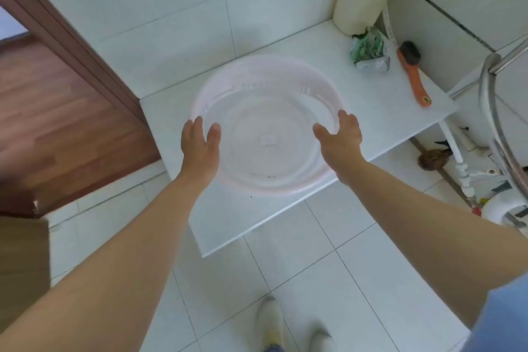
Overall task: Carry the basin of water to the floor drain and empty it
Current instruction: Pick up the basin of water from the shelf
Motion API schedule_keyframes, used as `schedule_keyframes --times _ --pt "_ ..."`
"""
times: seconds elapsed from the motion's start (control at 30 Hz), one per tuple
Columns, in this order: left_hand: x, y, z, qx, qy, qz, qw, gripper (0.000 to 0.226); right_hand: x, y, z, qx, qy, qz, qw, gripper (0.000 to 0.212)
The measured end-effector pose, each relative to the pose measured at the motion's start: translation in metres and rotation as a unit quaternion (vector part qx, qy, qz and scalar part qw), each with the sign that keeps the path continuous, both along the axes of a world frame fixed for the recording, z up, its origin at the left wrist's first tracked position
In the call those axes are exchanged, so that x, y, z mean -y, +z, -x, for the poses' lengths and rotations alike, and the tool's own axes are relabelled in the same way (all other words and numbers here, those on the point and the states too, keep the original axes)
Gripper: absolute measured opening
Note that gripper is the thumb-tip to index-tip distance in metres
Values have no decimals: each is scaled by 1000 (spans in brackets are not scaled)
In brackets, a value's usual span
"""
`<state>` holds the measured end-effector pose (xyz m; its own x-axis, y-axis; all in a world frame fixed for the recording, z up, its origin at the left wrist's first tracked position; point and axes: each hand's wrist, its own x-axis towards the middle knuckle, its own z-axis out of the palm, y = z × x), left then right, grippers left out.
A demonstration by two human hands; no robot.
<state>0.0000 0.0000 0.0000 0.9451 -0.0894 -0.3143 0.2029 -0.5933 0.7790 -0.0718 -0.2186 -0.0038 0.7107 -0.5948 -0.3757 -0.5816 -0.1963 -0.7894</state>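
Two hands are reaching for the basin [267, 123], one to each side. The left hand [200, 143] and right hand [340, 137] are both spread open, fingers extended, gripping nothing; they appear to be hovering at the near rim, though contact is hard to confirm from this angle. For a sound lift, the hands should be closing on opposite points of the rim together and raising it level, since a flexible wall is likely to be sagging under the water's weight. Slow, even carrying is advisable to limit sloshing.

The basin is sitting on the white bench [371, 128], its near edge just overhanging. It is round, shallow, translucent pale pink, and holding clear water with a few dark specks.
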Motion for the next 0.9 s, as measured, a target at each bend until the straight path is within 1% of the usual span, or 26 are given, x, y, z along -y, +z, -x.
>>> schedule_keyframes --times 0.13,0.3,0.33,0.47,0.53,0.6,0.73,0.9 --pt "3 -4 -9 4 10 -43 999 60 5 -5 -5 -11 -42 7 999 66" --pt "8 -10 -22 -11 14 -114 993 66 13 -13 -13 -34 -41 36 998 55" --pt "9 -12 -25 -15 12 -133 991 67 14 -14 -14 -48 -38 49 997 57" --pt "13 -16 -29 -23 -19 -242 970 79 11 -18 -17 -82 -36 93 992 79" --pt "12 -18 -30 -23 -33 -273 961 88 10 -20 -18 -84 -34 109 990 82" --pt "11 -19 -30 -14 -44 -285 957 93 8 -22 -18 -79 -34 123 989 81" --pt "12 -20 -29 -12 -39 -291 956 94 8 -24 -18 -73 -41 137 987 81" --pt "13 -18 -28 -9 -13 -268 963 93 9 -21 -15 -27 -71 127 989 82"
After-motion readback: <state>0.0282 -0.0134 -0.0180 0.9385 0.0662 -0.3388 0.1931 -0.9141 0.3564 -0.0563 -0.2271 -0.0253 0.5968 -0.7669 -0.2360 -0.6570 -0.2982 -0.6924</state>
